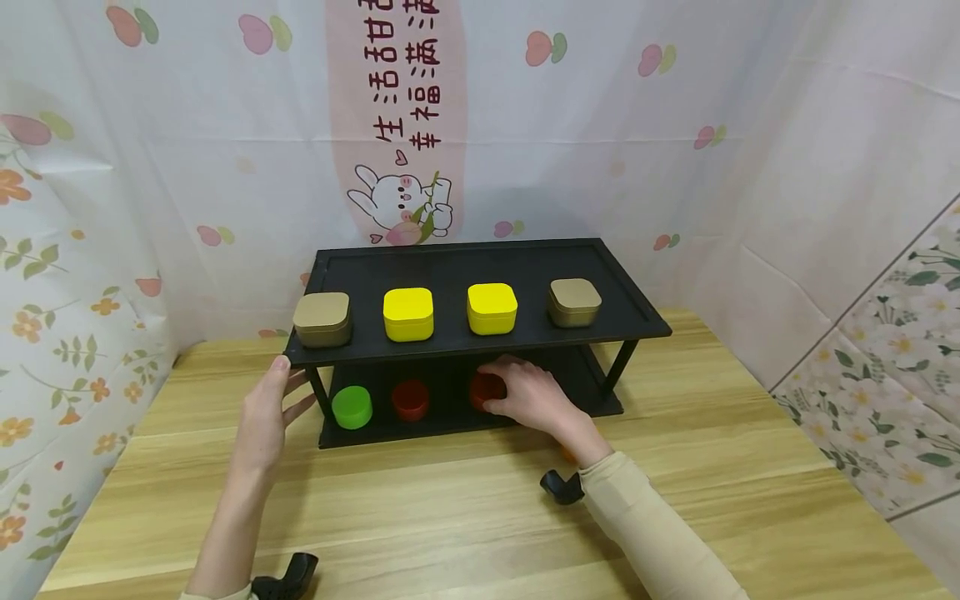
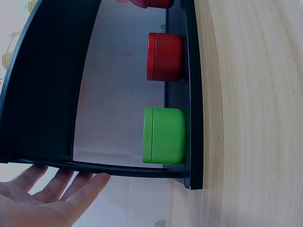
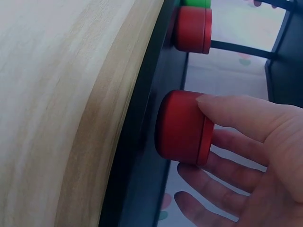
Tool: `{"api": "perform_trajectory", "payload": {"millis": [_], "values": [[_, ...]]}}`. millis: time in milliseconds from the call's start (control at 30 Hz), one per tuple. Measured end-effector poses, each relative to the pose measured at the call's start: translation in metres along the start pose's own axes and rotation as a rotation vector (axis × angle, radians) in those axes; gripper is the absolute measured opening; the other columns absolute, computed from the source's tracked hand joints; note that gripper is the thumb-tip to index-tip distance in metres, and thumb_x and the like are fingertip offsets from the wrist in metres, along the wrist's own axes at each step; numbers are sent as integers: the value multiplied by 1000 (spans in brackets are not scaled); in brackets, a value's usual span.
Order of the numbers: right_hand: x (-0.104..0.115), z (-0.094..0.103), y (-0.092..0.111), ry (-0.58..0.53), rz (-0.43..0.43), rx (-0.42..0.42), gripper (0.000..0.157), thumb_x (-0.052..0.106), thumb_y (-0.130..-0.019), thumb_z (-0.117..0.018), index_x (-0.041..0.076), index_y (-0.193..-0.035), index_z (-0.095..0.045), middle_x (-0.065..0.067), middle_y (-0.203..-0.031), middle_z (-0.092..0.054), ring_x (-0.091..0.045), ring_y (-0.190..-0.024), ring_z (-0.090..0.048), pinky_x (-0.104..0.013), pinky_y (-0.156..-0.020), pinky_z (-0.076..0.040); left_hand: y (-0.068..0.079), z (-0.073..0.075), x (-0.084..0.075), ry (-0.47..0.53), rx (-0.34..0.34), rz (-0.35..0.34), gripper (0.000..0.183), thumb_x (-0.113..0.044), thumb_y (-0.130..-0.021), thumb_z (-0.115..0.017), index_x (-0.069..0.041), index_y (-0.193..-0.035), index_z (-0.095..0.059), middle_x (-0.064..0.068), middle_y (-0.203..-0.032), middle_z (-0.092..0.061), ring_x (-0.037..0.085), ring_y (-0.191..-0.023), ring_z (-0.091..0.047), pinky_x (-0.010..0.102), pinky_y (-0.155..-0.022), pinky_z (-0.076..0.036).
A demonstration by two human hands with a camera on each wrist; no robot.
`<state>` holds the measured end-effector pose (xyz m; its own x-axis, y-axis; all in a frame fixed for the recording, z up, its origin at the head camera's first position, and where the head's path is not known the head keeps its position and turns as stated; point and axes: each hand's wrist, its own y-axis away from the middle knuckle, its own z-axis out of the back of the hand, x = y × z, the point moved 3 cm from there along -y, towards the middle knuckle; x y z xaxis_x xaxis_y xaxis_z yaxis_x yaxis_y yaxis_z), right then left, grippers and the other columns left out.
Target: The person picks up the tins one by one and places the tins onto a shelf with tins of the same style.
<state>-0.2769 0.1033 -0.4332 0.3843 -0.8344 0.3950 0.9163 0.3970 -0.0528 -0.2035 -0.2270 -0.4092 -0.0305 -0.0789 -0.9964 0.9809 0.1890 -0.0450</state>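
Observation:
My right hand (image 1: 528, 393) reaches under the top board of a black two-tier shelf (image 1: 457, 262). Its thumb and fingers pinch a round red tin (image 3: 182, 125) at the lid, over the lower board. A second red tin (image 1: 410, 401) and a round green tin (image 1: 352, 407) stand to the left on that board. At the shelf's left end is my left hand (image 1: 264, 412). Its extended fingers (image 2: 87, 194) touch the side of the frame in the left wrist view, holding nothing between them.
Along the top board stand two yellow square tins (image 1: 408, 315) between two brown-gold ones (image 1: 322, 320). The shelf stands on a wood-grain table (image 1: 420, 508) before a patterned curtain (image 1: 225, 167). An orange thing (image 1: 567, 455) is mostly hidden by my right wrist.

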Motion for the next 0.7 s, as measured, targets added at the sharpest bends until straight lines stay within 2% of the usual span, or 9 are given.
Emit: {"api": "perform_trajectory", "payload": {"millis": [267,700], "values": [[-2,-3,0,-8,-3,14,51,27,-89,-80,17,-137,-66,-6,-133,-67,-25,-109,-64,-46,-90,-60,1,0,2,9,-5,-4,58,-51,-110,-32,-11,-148,-51,-10,-138,-49,6,-122,-52,6,-88,-55],[-5,-6,-2,-24,-15,27,51,28,-90,-80,17,-137,-65,-6,-135,-67,-26,-112,-65,-46,-91,-60,3,-2,-1,12,-1,-18,62,-53,-110,-33,-7,-149,-50,-14,-135,-49,5,-122,-52,7,-90,-55]]}}
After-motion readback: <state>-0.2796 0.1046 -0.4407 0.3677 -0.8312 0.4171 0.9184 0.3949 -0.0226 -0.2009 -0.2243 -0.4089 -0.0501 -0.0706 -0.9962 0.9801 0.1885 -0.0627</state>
